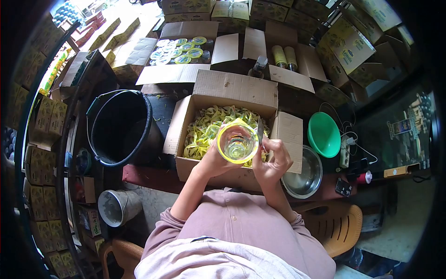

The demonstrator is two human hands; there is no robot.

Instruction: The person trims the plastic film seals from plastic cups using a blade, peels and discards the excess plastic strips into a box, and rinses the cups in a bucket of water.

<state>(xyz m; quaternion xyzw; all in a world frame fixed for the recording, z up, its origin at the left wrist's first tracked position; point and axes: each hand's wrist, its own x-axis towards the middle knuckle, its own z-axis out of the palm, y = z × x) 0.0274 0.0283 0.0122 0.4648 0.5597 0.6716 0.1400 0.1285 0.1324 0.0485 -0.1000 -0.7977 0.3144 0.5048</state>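
Observation:
A clear round cup (238,141) with a yellow rim is held over an open cardboard box (236,87). My left hand (214,160) wraps round the cup's lower left side. In my right hand (274,162) a small knife or blade (260,130) points upward, pinched between thumb and fingers beside the cup's right edge. Many yellow-green scraps (204,123) fill the box below both hands.
To the left stands a black bucket (121,128), with a grey bucket (119,208) below it. A green bowl (324,135) and a metal bowl (304,174) sit at the right. Lidded cups (182,49) fill a box behind; a bottle (258,67) stands nearby.

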